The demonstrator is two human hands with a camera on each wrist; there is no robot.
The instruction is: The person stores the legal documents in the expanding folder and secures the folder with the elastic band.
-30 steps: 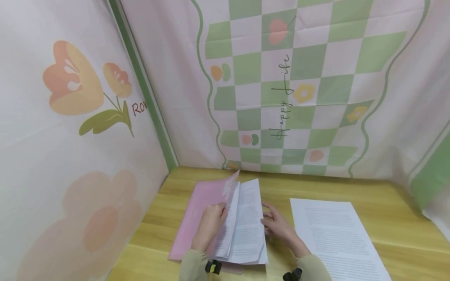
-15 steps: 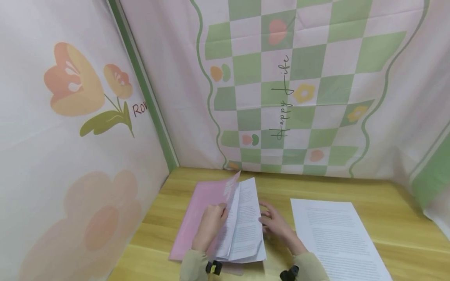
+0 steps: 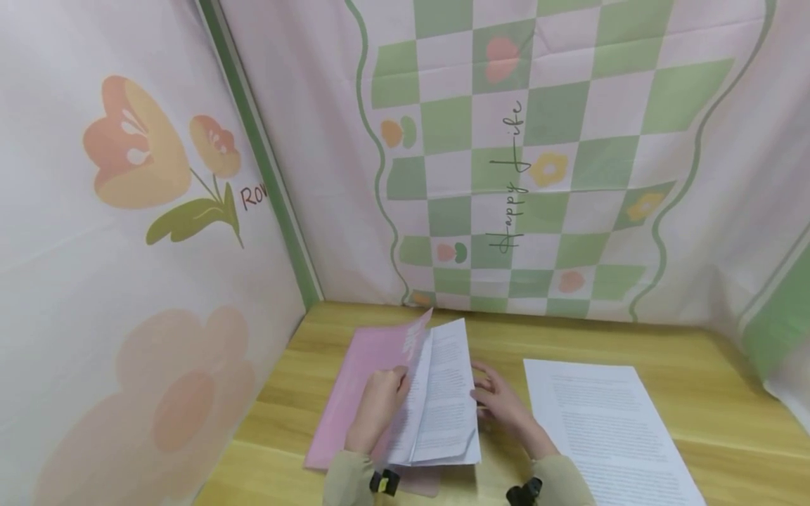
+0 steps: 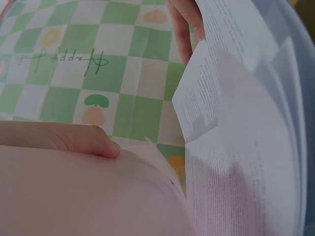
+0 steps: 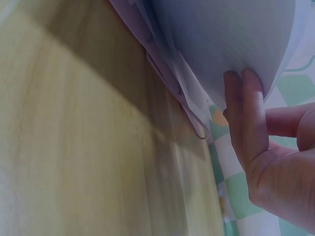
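Note:
A pink folder lies on the table with its front cover lifted and tilted to the left. My left hand grips that cover's free edge, the thumb showing over the pink sheet in the left wrist view. Inside the folder stand printed paper sheets, raised and slightly fanned. At their right edge, my right hand holds the sheets, with fingers against the back of the paper in the right wrist view. Part of the right thumb's contact is hidden.
On the right of the wooden table lies a separate printed sheet. A green-and-white checkered curtain hangs along the back edge, and a flowered curtain borders the left side.
The raised sheets shifted a little left, then back right with my right hand. Their lower edge is slightly higher, showing more pink beneath. My left hand and the loose sheet stay put.

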